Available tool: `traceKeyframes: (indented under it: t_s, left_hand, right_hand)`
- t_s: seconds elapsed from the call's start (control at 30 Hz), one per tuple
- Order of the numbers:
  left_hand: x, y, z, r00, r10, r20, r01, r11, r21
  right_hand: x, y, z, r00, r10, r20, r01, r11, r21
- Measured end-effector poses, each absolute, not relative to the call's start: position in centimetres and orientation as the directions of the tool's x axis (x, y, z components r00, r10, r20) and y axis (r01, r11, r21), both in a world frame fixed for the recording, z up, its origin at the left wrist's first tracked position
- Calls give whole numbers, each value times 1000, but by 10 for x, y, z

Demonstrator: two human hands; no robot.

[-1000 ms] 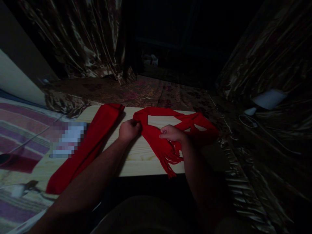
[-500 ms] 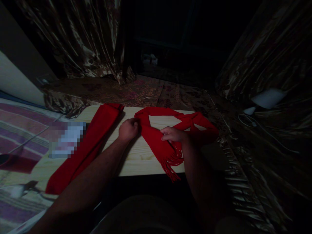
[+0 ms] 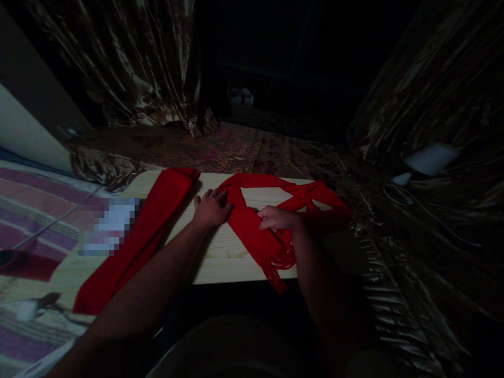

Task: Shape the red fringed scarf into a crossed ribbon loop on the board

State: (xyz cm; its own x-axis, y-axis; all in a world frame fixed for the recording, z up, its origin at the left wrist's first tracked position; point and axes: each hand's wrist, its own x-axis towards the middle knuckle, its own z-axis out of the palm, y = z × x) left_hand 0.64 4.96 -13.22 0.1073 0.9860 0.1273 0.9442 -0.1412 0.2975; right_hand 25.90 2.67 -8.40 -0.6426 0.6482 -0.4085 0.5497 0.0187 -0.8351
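Note:
A red fringed scarf (image 3: 252,226) lies looped on a pale wooden board (image 3: 220,257), its fringe hanging over the near edge. My left hand (image 3: 210,208) rests flat on the board with fingers stretched out, touching the scarf's left fold. Fingers curled, my right hand (image 3: 277,218) pinches the scarf's cloth near the middle. A second red scarf (image 3: 145,236), folded into a long strip, lies diagonally to the left of my left arm.
A blurred white patch (image 3: 110,224) lies on the board's left part. Striped bedding (image 3: 31,210) lies at left. Shiny patterned curtains (image 3: 129,63) hang behind and at right. A white charger with cable (image 3: 401,181) rests at right. The room is dark.
My left hand has let go of the scarf's fold and now lies flat with fingers spread. My right hand has kept its pinch and hardly moved.

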Motion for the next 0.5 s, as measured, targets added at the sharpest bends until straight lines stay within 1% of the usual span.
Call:
traceKeyframes:
  t_s: [0.17, 0.23, 0.33, 0.4, 0.5]
  left_hand:
    - [10, 57, -132, 167, 978, 122, 937, -196, 288]
    - [13, 58, -132, 161, 977, 142, 932, -197, 304]
    - [18, 55, -128, 79, 969, 235, 926, -158, 343]
    - [20, 50, -124, 31, 951, 307, 927, -143, 347]
    - [19, 46, -120, 8, 938, 347, 928, -136, 347]
  right_hand:
    - [259, 30, -91, -645, 644, -411, 562, 36, -826]
    - [260, 31, -93, -644, 646, -410, 570, 48, -820]
    - [261, 30, -92, -645, 650, -403, 576, 66, -815]
    - [260, 29, -91, -644, 652, -401, 584, 80, -808]
    - [258, 28, -90, -626, 669, -400, 602, 89, -794]
